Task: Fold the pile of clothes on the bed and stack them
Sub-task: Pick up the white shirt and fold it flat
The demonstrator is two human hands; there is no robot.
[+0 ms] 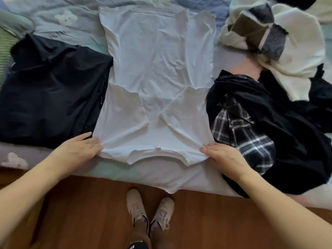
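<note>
- White tee (158, 65) lies flat on the bed (75, 26), collar end toward the person, hem end far. Both sleeves folded inward over the body, meeting near the middle.
- Left hand (79, 150) at the tee's near-left shoulder corner. Fingers stretched toward the cloth, tips at the bunched edge; fabric puckers there. Cannot tell whether the tips pinch the cloth or only press it.
- Right hand (224, 157) at the near-right shoulder corner, mirrored. Fingers mostly straight, tips on the gathered edge; whether it pinches or only presses, unclear.
- Dark garment (52, 90), roughly folded, lies just left of the tee, its edge touching the tee's left side.
- Right of the tee: heap of black cloth (280, 126) with a black-and-white plaid piece (239, 133) on it, touching the tee's right edge.
- Far right, beyond that heap: cream sweater (296, 51) with brown and grey patches, crumpled.
- Bedding pale blue with white bear print.
- Below: wood floor (89, 203), two pale sneakers (149, 209) pointing at the bed.
</note>
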